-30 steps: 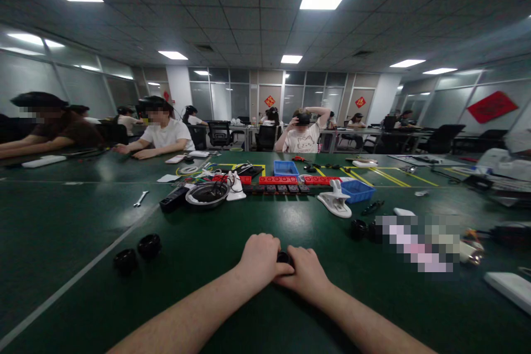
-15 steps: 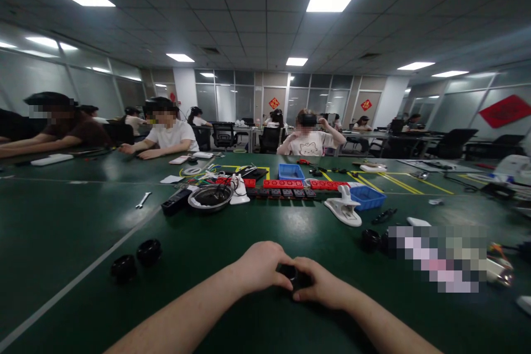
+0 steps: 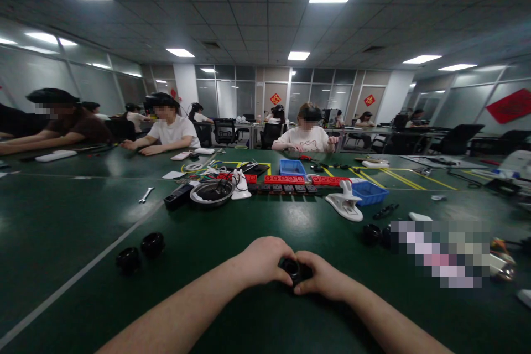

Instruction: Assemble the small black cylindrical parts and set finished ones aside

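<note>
Just above the green table, close in front of me, a black round part point(image 3: 293, 271) with a ring-like opening sits between my two hands. My left hand point(image 3: 265, 260) curls around its left side, with thumb and fingers closed on it. From the right, my right hand point(image 3: 322, 276) grips the same part, its thumb near the lower edge. My fingers hide much of its outline. Two similar black round parts point(image 3: 152, 244) stand side by side to the left of my hands.
Farther back lie a metal dish point(image 3: 212, 193), red and black socket strips point(image 3: 284, 180), a white clip base point(image 3: 345, 202), blue trays point(image 3: 369, 193) and a wrench point(image 3: 146, 194). More black parts point(image 3: 371, 234) lie at the right. Several people sit around the tables.
Both hands stay on the black part, whose round opening now shows more clearly. The view has shifted slightly. The person opposite has lowered both hands toward the table.
</note>
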Action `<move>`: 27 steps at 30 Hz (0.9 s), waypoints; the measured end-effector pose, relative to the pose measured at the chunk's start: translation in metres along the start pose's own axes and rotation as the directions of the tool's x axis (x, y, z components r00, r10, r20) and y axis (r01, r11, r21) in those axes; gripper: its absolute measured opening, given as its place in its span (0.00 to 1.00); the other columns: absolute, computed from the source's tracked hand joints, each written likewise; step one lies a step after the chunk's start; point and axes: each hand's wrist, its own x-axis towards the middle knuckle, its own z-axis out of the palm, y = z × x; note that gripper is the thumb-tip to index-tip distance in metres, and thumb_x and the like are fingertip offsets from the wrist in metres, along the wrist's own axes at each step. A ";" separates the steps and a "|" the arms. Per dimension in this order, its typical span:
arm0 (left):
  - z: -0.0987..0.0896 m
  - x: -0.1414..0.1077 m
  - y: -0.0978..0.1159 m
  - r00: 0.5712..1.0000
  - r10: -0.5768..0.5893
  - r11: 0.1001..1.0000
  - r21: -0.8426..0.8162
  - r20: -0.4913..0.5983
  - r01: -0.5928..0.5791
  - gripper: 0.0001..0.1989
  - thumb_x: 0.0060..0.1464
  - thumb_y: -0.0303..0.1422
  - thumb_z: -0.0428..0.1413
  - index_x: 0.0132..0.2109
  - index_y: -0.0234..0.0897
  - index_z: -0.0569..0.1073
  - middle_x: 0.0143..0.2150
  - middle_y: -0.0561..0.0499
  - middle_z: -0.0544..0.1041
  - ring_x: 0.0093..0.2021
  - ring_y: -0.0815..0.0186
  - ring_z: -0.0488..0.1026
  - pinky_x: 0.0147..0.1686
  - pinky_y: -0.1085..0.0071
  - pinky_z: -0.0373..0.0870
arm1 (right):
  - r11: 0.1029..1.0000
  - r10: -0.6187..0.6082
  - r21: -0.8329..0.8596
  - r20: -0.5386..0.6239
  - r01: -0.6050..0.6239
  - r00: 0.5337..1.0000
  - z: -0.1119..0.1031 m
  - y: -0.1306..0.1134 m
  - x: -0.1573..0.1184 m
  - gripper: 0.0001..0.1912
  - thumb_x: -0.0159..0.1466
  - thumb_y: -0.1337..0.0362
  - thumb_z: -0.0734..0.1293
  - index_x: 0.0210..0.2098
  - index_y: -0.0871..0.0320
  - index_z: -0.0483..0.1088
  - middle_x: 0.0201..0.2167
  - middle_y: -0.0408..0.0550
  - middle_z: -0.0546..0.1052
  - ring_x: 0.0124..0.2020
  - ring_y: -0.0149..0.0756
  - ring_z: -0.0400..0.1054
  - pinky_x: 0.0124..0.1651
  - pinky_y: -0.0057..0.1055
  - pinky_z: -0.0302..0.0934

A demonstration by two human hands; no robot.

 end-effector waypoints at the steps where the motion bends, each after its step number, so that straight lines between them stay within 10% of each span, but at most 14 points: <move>1: 0.000 0.000 0.003 0.999 -0.040 0.999 0.008 -0.003 0.040 0.19 0.38 0.42 0.58 0.40 0.43 0.71 0.35 0.53 0.73 0.36 0.63 0.69 0.33 0.73 0.62 | 1.000 0.030 -0.007 -0.037 -0.030 0.999 0.003 0.002 0.000 0.19 0.41 0.63 0.71 0.32 0.61 0.66 0.29 0.42 0.66 0.31 0.32 0.60 0.32 0.25 0.53; 7: -0.002 -0.001 0.035 0.929 -0.365 0.917 0.151 -0.064 0.370 0.22 0.37 0.47 0.56 0.37 0.34 0.72 0.34 0.46 0.74 0.35 0.57 0.69 0.35 0.65 0.62 | 0.971 0.090 -0.191 -0.275 -0.146 0.957 0.024 0.006 0.002 0.19 0.38 0.59 0.71 0.24 0.60 0.59 0.23 0.39 0.64 0.25 0.28 0.56 0.24 0.22 0.47; 13: 0.012 0.001 0.030 0.900 -0.395 0.898 0.127 -0.186 0.421 0.22 0.37 0.48 0.55 0.34 0.34 0.71 0.32 0.46 0.73 0.34 0.58 0.69 0.35 0.64 0.62 | 0.873 0.065 -0.400 -0.469 -0.277 0.881 0.033 -0.012 -0.002 0.16 0.44 0.54 0.67 0.26 0.59 0.62 0.25 0.44 0.67 0.28 0.34 0.59 0.30 0.28 0.49; 19: 0.015 -0.001 0.006 0.981 -0.151 0.988 -0.001 -0.123 0.152 0.20 0.39 0.45 0.56 0.39 0.39 0.70 0.36 0.51 0.71 0.36 0.63 0.67 0.34 0.72 0.62 | 0.988 -0.047 -0.149 -0.137 0.026 0.989 0.009 -0.003 -0.008 0.31 0.43 0.59 0.69 0.46 0.57 0.61 0.41 0.47 0.68 0.41 0.40 0.60 0.42 0.33 0.53; 27: 0.005 -0.002 -0.003 0.996 0.085 0.995 -0.057 -0.022 -0.086 0.21 0.42 0.42 0.56 0.45 0.43 0.68 0.36 0.53 0.70 0.36 0.65 0.67 0.33 0.74 0.61 | 0.999 -0.022 -0.037 0.058 0.024 0.998 -0.008 0.001 -0.011 0.26 0.45 0.64 0.69 0.44 0.57 0.64 0.40 0.46 0.67 0.41 0.40 0.60 0.44 0.35 0.53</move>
